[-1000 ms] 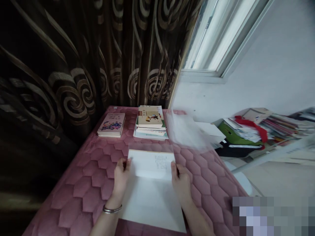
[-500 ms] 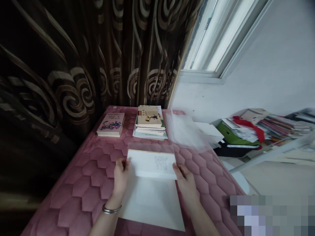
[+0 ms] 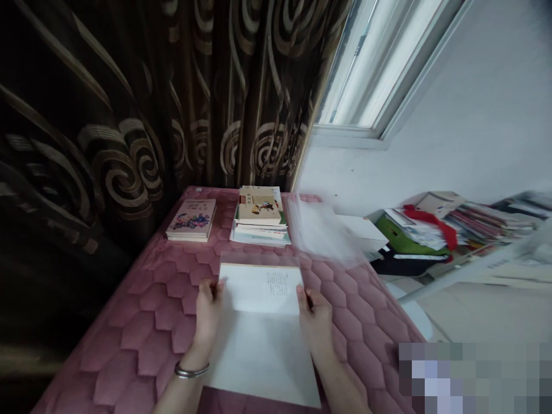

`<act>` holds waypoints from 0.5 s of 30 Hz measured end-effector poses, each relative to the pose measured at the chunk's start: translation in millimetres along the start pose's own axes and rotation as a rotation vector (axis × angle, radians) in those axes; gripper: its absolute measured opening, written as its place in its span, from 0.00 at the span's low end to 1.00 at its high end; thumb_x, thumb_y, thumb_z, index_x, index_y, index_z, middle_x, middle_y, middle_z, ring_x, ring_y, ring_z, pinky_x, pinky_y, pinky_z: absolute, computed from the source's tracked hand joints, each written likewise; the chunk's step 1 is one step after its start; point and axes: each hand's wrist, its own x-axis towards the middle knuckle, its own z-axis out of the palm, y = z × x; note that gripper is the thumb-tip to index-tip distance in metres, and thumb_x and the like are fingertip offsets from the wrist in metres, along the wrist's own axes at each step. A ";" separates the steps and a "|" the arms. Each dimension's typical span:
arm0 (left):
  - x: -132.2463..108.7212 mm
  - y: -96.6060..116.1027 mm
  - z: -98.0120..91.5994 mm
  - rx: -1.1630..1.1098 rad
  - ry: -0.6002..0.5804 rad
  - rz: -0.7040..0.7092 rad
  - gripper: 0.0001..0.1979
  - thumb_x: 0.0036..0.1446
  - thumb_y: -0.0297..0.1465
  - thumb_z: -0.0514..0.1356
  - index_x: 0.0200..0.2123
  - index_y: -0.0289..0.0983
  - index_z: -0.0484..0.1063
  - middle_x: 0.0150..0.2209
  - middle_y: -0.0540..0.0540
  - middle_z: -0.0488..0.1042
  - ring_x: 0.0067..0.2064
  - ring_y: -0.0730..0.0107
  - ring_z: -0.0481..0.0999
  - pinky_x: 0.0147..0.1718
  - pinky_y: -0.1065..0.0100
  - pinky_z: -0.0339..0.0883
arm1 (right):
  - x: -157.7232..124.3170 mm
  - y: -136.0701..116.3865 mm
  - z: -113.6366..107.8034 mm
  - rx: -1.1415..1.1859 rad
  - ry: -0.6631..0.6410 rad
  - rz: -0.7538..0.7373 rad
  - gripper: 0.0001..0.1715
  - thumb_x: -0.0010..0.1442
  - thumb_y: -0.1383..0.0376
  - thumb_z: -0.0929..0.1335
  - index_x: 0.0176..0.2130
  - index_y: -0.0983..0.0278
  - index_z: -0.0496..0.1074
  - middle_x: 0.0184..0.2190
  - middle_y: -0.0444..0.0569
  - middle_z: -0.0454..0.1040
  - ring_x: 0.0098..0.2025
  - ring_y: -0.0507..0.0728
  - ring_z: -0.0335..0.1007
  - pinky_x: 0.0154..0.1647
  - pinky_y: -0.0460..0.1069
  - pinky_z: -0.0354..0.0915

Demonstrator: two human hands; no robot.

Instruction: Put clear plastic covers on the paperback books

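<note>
An open book (image 3: 254,290) with white pages and a block of print at its upper right is held up between my hands. Around it runs a clear plastic sheet (image 3: 259,260), whose edge shows above the book. My left hand (image 3: 209,307) pinches the left edge, a silver bangle on its wrist. On the right edge, my right hand (image 3: 314,310) is closed with thumb and fingers. Below the book a large whitish sheet (image 3: 263,356) reaches toward me; whether it is joined to the book I cannot tell.
Pink padded surface (image 3: 142,322) lies beneath. Further back are a pink-covered book stack (image 3: 192,220), a taller book pile (image 3: 261,213) and a heap of clear plastic sheets (image 3: 323,230). Right of these are a white box (image 3: 364,233) and a green bag (image 3: 394,233) with papers.
The view has shifted slightly, so most things sit a little further left. My right hand has moved slightly left along with the book's right edge; both hands keep their hold.
</note>
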 end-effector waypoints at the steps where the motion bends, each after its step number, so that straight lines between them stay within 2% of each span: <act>1: 0.3 0.6 -0.2 0.011 -0.006 0.001 0.16 0.48 0.47 0.56 0.25 0.41 0.60 0.21 0.50 0.67 0.24 0.66 0.68 0.25 0.66 0.61 | 1.7 -0.2 -1.8 0.008 -0.021 0.009 0.29 0.56 0.41 0.63 0.25 0.63 0.67 0.21 0.47 0.70 0.25 0.56 0.64 0.24 0.48 0.61; 5: 1.7 2.4 0.0 0.034 -0.009 -0.006 0.16 0.48 0.47 0.55 0.25 0.41 0.60 0.21 0.49 0.68 0.24 0.65 0.69 0.25 0.65 0.63 | 9.2 -0.4 -16.5 0.061 -0.255 0.065 0.27 0.53 0.43 0.66 0.26 0.64 0.71 0.25 0.50 0.74 0.29 0.59 0.69 0.27 0.48 0.63; 7: 2.4 3.0 0.2 0.035 -0.014 -0.010 0.17 0.48 0.48 0.55 0.24 0.41 0.60 0.20 0.49 0.68 0.23 0.65 0.69 0.24 0.66 0.62 | 11.1 -0.4 -24.1 0.086 -0.390 0.040 0.26 0.54 0.45 0.67 0.29 0.65 0.74 0.29 0.51 0.76 0.33 0.60 0.71 0.30 0.49 0.64; 9: 2.8 3.5 0.2 0.030 -0.010 -0.013 0.19 0.48 0.50 0.55 0.24 0.41 0.60 0.20 0.49 0.69 0.23 0.65 0.69 0.23 0.66 0.62 | 11.4 -1.1 -28.8 0.078 -0.456 0.000 0.25 0.55 0.47 0.67 0.31 0.66 0.76 0.32 0.51 0.77 0.34 0.60 0.72 0.32 0.48 0.64; 11: 2.7 4.1 -0.1 0.017 -0.006 -0.017 0.20 0.48 0.52 0.56 0.24 0.41 0.60 0.20 0.48 0.70 0.23 0.65 0.69 0.23 0.66 0.62 | 10.6 -2.5 -29.7 0.028 -0.438 -0.013 0.25 0.55 0.46 0.67 0.29 0.66 0.76 0.30 0.50 0.77 0.32 0.58 0.71 0.30 0.48 0.63; 15: 2.0 4.4 -0.3 0.005 -0.009 -0.030 0.21 0.47 0.52 0.56 0.24 0.40 0.61 0.21 0.48 0.70 0.24 0.65 0.69 0.24 0.66 0.62 | 8.5 -5.2 -24.4 -0.084 -0.298 -0.008 0.27 0.52 0.45 0.66 0.20 0.65 0.70 0.20 0.46 0.71 0.24 0.55 0.65 0.24 0.47 0.58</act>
